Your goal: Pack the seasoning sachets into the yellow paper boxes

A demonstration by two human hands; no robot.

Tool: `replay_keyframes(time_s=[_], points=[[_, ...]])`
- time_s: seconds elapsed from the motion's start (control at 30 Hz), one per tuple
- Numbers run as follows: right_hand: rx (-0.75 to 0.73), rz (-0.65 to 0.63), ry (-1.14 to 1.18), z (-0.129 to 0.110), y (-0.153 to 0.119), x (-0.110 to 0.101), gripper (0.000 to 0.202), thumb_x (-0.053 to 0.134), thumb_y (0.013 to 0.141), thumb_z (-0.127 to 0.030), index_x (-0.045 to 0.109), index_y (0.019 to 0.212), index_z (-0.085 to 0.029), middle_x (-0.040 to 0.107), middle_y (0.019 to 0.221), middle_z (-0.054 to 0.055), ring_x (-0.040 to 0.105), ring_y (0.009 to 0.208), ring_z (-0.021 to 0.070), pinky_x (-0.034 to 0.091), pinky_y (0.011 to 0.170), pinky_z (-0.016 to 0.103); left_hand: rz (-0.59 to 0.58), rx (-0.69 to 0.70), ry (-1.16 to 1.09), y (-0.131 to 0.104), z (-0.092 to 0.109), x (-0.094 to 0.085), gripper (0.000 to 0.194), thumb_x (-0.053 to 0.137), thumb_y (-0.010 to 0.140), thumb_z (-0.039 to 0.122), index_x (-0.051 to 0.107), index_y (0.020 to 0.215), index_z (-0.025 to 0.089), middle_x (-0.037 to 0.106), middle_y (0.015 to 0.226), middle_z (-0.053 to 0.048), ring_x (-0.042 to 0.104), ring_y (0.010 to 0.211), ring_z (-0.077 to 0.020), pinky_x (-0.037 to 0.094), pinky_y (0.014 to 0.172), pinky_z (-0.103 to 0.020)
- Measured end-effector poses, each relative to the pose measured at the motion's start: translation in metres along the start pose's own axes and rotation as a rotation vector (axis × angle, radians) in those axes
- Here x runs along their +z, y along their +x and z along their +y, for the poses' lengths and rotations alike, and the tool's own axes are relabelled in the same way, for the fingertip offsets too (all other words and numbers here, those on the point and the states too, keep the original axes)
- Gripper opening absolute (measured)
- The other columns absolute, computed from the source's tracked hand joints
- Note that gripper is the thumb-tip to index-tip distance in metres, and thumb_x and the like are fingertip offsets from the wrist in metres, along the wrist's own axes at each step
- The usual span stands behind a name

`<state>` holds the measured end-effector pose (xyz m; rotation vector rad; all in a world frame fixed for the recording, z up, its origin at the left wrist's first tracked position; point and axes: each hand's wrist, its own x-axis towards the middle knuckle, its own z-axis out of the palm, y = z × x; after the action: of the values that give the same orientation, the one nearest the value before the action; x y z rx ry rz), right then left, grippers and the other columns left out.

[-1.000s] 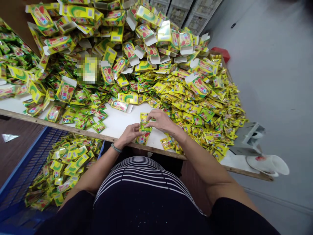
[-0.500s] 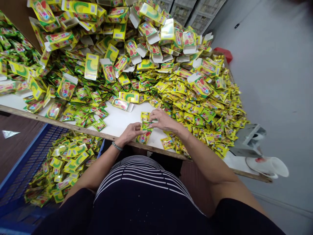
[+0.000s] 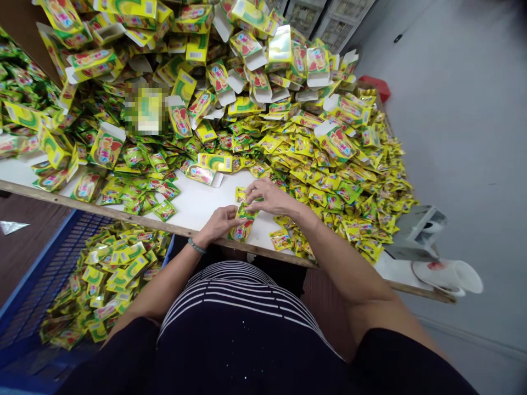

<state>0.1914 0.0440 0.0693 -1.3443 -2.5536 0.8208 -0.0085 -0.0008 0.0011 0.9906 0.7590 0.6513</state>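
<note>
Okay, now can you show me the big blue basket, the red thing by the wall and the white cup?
Blue basket [image 3: 61, 248]: head view, on its slatted side.
Red object [image 3: 379, 88]: head view, on its visible top.
White cup [image 3: 456, 276]: head view, on its side.

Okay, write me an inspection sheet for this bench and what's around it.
Surface: white tabletop, visible between the piles; wooden front edge looks worn.
Job's things: small printed carton at the front edge, between the hands.
Clutter: heaped cartons at the back, many with open flaps; yellow packets piled on the right, green packets on the left.
Hands: left hand steadies the carton; right hand has its fingers at the carton's far end, grip unclear.
Cables: thin dark line with a small dark piece on the wall, possibly a cord.
Surroundings: blue crate of cartons or packets below; grey metal holder and white container at right.
</note>
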Motion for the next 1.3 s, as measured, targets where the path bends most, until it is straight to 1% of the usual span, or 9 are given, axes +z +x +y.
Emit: replay_keyframes(time_s=[0.23,0.4,0.53,0.6,0.77,0.87,0.97,1.1,1.3], points=[[0.064,-0.027,-0.065,-0.011,0.006,0.012,0.013,0.072,0.079,-0.023,0.070,0.067,-0.019,0.067,0.106,0.006,0.045,0.110,0.0278,0.034,0.092,0.042,-0.022,0.028,-0.001,0.001,-0.004,0.000,0.048,0.084,0.066,0.037,0.063,0.101,0.012,0.074,0.094,-0.007,0.070,0.089,-0.0198,0.051,0.082,-0.031],[0.086,0.005,0.025,-0.005,-0.004,0.022,0.027,0.060,0.092,-0.033,0.076,0.075,-0.021,0.065,0.119,0.007,0.046,0.115,0.0271,0.035,0.102,0.044,0.019,0.016,-0.002,-0.001,-0.009,-0.004,0.048,0.083,0.068,0.036,0.062,0.104,0.012,0.074,0.092,-0.007,0.069,0.086,-0.0189,0.052,0.080,-0.030],[0.125,-0.004,-0.012,-0.009,-0.015,0.043,0.035,0.057,0.094,-0.039,0.077,0.074,-0.019,0.061,0.126,0.012,0.044,0.119,0.0318,0.038,0.101,0.051,0.050,0.016,0.023,-0.002,-0.012,-0.010,0.048,0.083,0.066,0.037,0.062,0.102,0.013,0.074,0.091,-0.007,0.070,0.087,-0.0203,0.052,0.081,-0.032],[0.102,0.070,0.033,-0.009,-0.020,0.050,0.032,0.060,0.092,-0.043,0.077,0.078,-0.020,0.060,0.128,0.013,0.046,0.120,0.0312,0.037,0.103,0.053,0.055,0.019,0.029,-0.004,-0.011,-0.012,0.050,0.083,0.066,0.038,0.061,0.104,0.013,0.074,0.092,-0.007,0.070,0.090,-0.0210,0.052,0.084,-0.033],[0.127,0.507,0.303,-0.001,-0.036,0.070,0.026,0.064,0.089,-0.044,0.073,0.104,-0.024,0.066,0.116,0.009,0.056,0.115,0.0243,0.044,0.100,0.043,0.188,0.084,0.116,-0.016,-0.007,-0.012,0.059,0.081,0.071,0.039,0.047,0.115,0.019,0.073,0.086,-0.003,0.070,0.081,-0.0177,0.052,0.076,-0.028],[0.177,0.465,0.524,-0.004,-0.042,0.093,0.031,0.060,0.090,-0.047,0.072,0.104,-0.022,0.070,0.101,0.007,0.064,0.093,0.0202,0.051,0.082,0.033,0.251,0.157,0.208,-0.022,-0.007,-0.010,0.062,0.078,0.074,0.040,0.041,0.121,0.022,0.074,0.089,-0.003,0.071,0.082,-0.0177,0.053,0.077,-0.028],[0.203,0.489,0.594,-0.009,-0.043,0.105,0.032,0.061,0.089,-0.045,0.073,0.104,-0.019,0.072,0.098,0.007,0.064,0.085,0.0192,0.051,0.075,0.031,0.242,0.212,0.338,-0.023,-0.008,-0.009,0.050,0.072,0.080,0.042,0.049,0.119,0.022,0.074,0.095,-0.005,0.071,0.090,-0.0193,0.052,0.083,-0.030],[0.166,0.504,0.460,-0.007,-0.038,0.092,0.027,0.065,0.086,-0.043,0.076,0.092,-0.019,0.072,0.093,0.008,0.065,0.089,0.0216,0.051,0.080,0.034,0.202,0.231,0.383,-0.020,-0.008,-0.010,0.035,0.069,0.082,0.043,0.059,0.107,0.019,0.075,0.094,-0.006,0.069,0.089,-0.0191,0.052,0.082,-0.030],[0.193,0.430,0.393,-0.012,-0.030,0.063,0.026,0.068,0.085,-0.038,0.076,0.106,-0.025,0.077,0.103,0.006,0.070,0.085,0.0206,0.054,0.079,0.034,0.235,0.161,0.184,-0.018,-0.009,-0.011,0.049,0.079,0.072,0.041,0.050,0.106,0.021,0.073,0.082,-0.001,0.069,0.077,-0.0161,0.051,0.074,-0.027]])
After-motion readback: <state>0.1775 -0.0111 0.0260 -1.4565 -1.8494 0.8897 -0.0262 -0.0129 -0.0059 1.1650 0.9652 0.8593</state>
